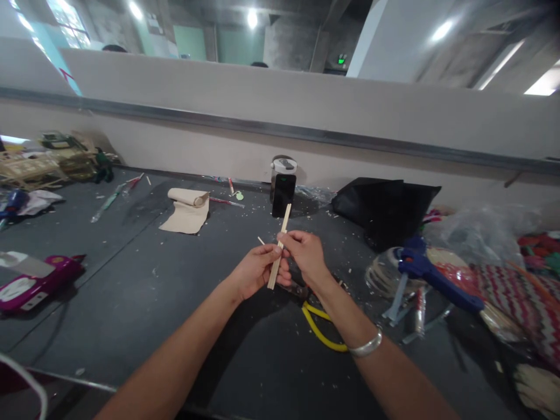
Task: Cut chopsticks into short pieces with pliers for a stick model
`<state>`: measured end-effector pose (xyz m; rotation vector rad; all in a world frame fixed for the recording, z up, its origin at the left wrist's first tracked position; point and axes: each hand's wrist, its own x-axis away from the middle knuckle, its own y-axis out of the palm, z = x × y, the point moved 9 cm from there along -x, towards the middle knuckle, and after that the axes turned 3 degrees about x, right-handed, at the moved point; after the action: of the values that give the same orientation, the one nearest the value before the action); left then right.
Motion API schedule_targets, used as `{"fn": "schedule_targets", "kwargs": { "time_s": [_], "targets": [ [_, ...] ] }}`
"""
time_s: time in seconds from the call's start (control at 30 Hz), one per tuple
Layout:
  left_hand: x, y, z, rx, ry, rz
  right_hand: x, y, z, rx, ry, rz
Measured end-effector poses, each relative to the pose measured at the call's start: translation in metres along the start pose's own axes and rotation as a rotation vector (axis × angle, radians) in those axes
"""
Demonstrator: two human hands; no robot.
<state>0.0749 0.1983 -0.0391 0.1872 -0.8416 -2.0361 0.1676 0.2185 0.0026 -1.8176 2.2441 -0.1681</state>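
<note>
Several thin pale wooden sticks (pixel 274 275), lying side by side as a flat bundle, are held at a slant over the middle of the dark table. My left hand (pixel 261 265) is closed around their lower part from the left. From the right, my right hand (pixel 305 252) pinches the bundle higher up. A short separate stick (pixel 261 240) pokes out above my left fingers. Below my right wrist lies a cutting tool with yellow handles (pixel 321 338); its head is partly hidden by my hands.
Behind my hands a phone (pixel 283 195) leans on a white-topped container. A roll of tan paper (pixel 188 210) lies left of it. Blue glue gun (pixel 437 280), black bag (pixel 385 207) and plastic bags crowd the right. A purple device (pixel 39 286) sits left. Small chips dot the table.
</note>
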Motion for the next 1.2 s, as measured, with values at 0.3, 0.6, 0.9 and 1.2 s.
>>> {"fn": "schedule_targets", "kwargs": {
  "time_s": [0.3,0.6,0.9,1.2],
  "targets": [
    [0.001,0.006,0.003,0.059,0.026,-0.063,-0.001,0.008,0.007,-0.09,0.009,-0.082],
    [0.003,-0.059,0.056,0.306,0.396,0.301,0.019,0.045,-0.014,0.157,-0.313,-0.339],
    [0.002,-0.06,0.052,0.355,0.452,0.298,0.03,0.051,-0.024,0.486,-0.504,-0.308],
    [0.004,-0.056,0.051,0.353,0.455,0.287,0.033,0.05,-0.027,0.615,-0.568,-0.267]
  ]
}}
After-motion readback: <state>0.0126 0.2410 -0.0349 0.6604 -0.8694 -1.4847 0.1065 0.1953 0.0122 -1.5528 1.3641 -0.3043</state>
